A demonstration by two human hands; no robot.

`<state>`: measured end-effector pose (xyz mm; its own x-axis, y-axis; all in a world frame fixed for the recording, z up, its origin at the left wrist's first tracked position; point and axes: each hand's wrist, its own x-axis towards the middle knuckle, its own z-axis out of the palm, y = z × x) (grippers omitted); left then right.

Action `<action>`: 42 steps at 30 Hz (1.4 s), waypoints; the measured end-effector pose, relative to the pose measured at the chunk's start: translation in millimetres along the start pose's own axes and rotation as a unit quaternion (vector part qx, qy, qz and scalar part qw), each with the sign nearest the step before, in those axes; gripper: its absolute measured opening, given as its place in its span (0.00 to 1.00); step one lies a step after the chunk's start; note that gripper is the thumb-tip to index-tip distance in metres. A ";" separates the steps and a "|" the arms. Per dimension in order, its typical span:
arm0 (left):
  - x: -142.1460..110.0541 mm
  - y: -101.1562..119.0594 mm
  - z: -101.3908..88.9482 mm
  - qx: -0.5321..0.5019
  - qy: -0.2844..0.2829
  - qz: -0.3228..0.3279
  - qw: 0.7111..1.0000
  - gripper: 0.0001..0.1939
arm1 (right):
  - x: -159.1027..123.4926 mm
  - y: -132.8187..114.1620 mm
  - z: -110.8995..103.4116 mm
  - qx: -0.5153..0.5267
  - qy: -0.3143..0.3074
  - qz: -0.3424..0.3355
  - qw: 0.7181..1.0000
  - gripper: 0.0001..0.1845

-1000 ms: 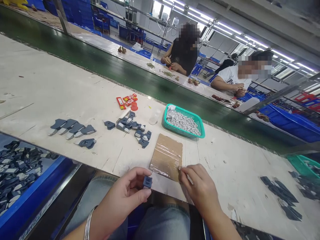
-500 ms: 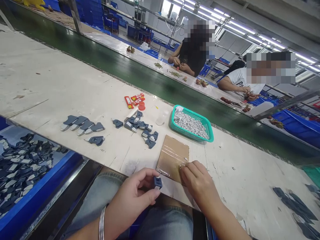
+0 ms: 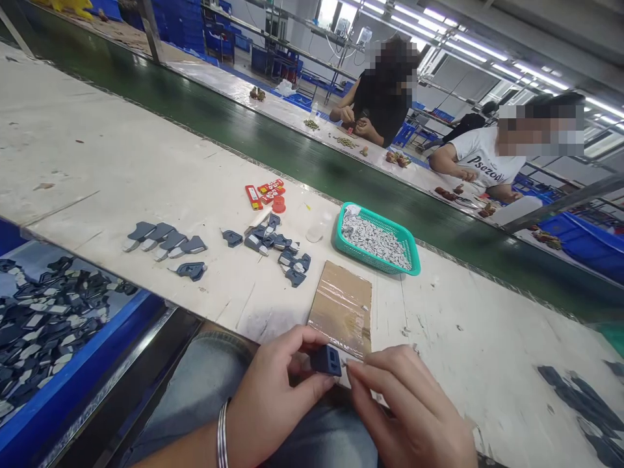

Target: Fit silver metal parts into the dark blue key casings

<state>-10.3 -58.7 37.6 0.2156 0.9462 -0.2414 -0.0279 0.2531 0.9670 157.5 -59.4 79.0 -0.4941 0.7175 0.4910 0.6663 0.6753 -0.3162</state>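
Observation:
My left hand [image 3: 287,383] grips a dark blue plastic part [image 3: 325,360] between thumb and fingers, its slotted end turned to the right. Close beside that end, the thumb and index finger of my right hand [image 3: 404,403] pinch a small pale piece [image 3: 344,363], mostly hidden by the fingertips. Just beyond both hands lies a piece of cardboard [image 3: 341,302] with clear tape over it, and one tiny bit rests on its right side. Behind it stands a green plastic basket [image 3: 416,260] full of small whitish pieces [image 3: 373,237].
Several blue-and-white parts [image 3: 166,239] lie at the left, with more [image 3: 277,244] near red packets [image 3: 263,194]. A blue bin [image 3: 97,364] of such parts stands lower left. Beyond the table runs a green conveyor [image 3: 292,156]; two people work across it. Dark parts [image 3: 585,396] lie far right.
My right hand has come off the cardboard and moved toward the blue part, with a small pale piece pinched in it. My left hand has shifted slightly right, turning the part's slotted end rightward.

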 end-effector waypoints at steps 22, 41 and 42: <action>20.3 -15.9 -56.3 0.374 0.185 0.196 0.887 0.13 | -31.1 21.7 28.8 0.006 -0.028 0.094 0.995 0.17; 64.2 -1.9 -73.8 0.563 0.183 0.259 0.764 0.13 | -56.1 148.2 -10.3 -0.225 -0.057 0.089 0.969 0.17; 67.8 -1.7 -68.9 0.562 0.171 0.261 0.766 0.13 | -55.3 141.5 -9.2 -0.216 -0.062 0.090 0.970 0.15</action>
<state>-62.9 18.9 14.0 0.1882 0.9050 0.3814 0.8767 -0.3299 0.3501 284.3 -5.0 14.5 -0.3933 0.8506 0.3489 0.9069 0.4213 -0.0048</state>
